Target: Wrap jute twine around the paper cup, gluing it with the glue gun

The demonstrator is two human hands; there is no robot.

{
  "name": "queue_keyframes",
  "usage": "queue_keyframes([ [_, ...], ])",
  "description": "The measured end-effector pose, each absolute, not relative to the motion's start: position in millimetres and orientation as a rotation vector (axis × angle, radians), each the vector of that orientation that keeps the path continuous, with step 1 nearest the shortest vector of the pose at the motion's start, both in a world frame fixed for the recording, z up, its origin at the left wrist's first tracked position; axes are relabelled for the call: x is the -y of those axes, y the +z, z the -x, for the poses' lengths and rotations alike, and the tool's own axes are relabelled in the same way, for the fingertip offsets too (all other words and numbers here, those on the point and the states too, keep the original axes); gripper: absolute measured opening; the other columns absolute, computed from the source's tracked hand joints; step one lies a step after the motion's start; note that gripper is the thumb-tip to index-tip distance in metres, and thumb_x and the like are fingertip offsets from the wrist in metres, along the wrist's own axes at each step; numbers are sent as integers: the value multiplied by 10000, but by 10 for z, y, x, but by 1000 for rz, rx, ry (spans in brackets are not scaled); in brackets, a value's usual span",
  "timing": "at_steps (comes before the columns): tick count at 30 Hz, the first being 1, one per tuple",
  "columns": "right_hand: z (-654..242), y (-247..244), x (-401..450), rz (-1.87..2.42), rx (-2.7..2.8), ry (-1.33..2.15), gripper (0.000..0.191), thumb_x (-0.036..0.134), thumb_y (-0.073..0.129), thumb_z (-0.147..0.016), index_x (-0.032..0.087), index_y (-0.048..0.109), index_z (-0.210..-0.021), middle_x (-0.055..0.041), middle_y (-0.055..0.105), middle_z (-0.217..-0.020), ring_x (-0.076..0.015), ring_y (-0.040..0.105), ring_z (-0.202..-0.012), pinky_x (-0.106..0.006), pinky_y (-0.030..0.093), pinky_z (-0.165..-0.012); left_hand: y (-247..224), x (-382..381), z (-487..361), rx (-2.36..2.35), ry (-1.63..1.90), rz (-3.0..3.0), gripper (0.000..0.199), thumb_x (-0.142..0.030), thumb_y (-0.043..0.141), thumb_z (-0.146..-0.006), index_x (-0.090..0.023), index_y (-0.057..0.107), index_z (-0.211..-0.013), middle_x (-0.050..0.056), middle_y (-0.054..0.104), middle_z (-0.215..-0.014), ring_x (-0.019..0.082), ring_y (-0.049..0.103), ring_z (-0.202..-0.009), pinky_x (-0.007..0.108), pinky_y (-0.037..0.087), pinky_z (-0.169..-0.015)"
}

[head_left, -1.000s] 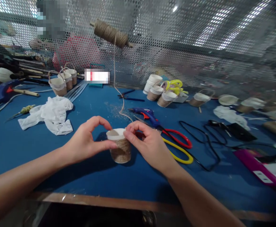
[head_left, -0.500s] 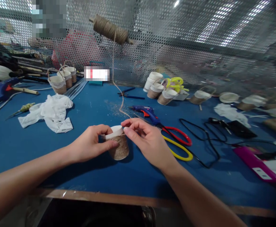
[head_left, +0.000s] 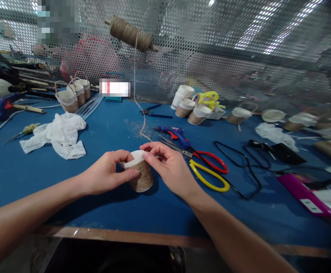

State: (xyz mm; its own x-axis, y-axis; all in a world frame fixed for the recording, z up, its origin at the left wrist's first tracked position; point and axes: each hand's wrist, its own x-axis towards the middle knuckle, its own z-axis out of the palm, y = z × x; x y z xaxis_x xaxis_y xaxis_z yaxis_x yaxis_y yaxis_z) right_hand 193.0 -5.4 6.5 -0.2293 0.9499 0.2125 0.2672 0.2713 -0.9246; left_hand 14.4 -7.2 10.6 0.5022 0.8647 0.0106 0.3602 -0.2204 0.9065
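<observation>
- We have the twine-wrapped cup [head_left: 142, 178] in front of us, over the near part of the blue table [head_left: 103, 216], tilted, its white rim up; we cannot tell whether its base touches the surface.
- Our left hand [head_left: 111, 172] grasps the cup from the left, fingers hooked over the rim into the opening, thumb pressed on the wrapped outside.
- Our right hand [head_left: 165, 163] is at the opposite side, thumb and fingertips closed at the rim; the fingers partly hide what they pinch.
- We see the loose strand [head_left: 135, 83] drop from the twine spool [head_left: 130, 34] by the mesh screen [head_left: 194, 57] and run over the table to our right fingers.
- Just beyond that hand we have the scissors [head_left: 186, 152], with one red and one yellow handle, and a blue glue gun [head_left: 177, 134] just behind their blades.
- Farther back we see pliers [head_left: 156, 115] lying with their handles apart.
- To our left lies a crumpled white cloth [head_left: 60, 134], near three handled cups [head_left: 69, 102].
</observation>
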Motion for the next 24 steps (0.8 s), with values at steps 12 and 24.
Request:
queue_keyframes([
  [12,-1880,100,105,1145,1736,878,202,245,555,-811,207,467,-633,-35,593,-910,-138,564,-779,-295,464,-700,122,121,-208,-1025,734,-1725,108,-249,523,-733,-157,500,-680,-34,494,-621,101,439,-588,214,384,-565],
  [24,-1863,104,167,1087,1900,589,195,236,545,-834,216,469,-655,-44,583,-885,-164,558,-847,-330,425,-794,165,152,-222,-1078,782,-1656,96,-235,482,-685,-174,455,-616,-38,427,-581,103,383,-573,218,344,-530],
])
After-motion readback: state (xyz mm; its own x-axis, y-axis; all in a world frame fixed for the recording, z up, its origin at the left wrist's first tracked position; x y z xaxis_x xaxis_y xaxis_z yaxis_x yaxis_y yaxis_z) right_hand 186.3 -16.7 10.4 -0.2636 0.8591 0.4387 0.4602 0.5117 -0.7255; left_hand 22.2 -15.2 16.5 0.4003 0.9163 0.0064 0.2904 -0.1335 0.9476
